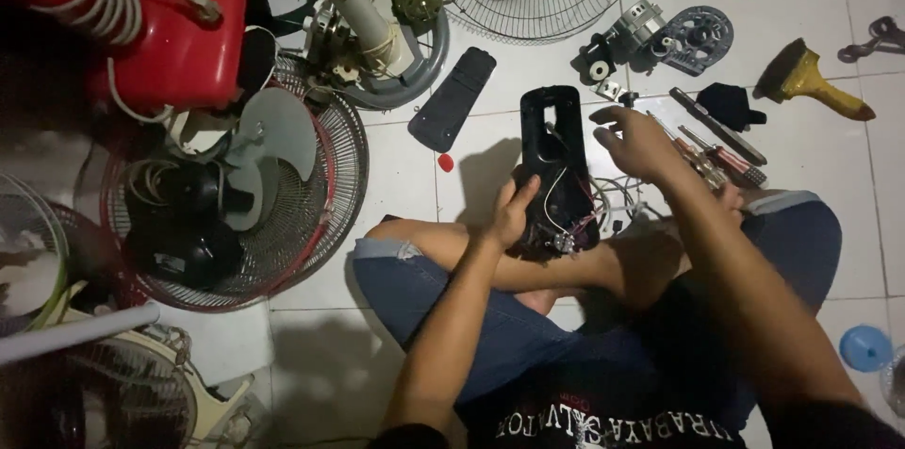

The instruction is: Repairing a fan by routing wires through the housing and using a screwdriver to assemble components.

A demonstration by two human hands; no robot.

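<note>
We grip the black housing [556, 171] at its near end with our left hand [512, 213], long axis running near-to-far, while our right hand [633, 140] hovers half-open, holding nothing, just right of its far half.

- Left hand [512, 212]: forearm runs up from lower centre, wrist straight, fingers [524, 193] curled in a grip, thumb raised.
- Right hand [633, 141]: arm reaches in from the lower right (blurred along the forearm), wrist bent, fingers [601, 133] loosely spread and half curled, holding nothing.
- Legs crossed, seated.
</note>
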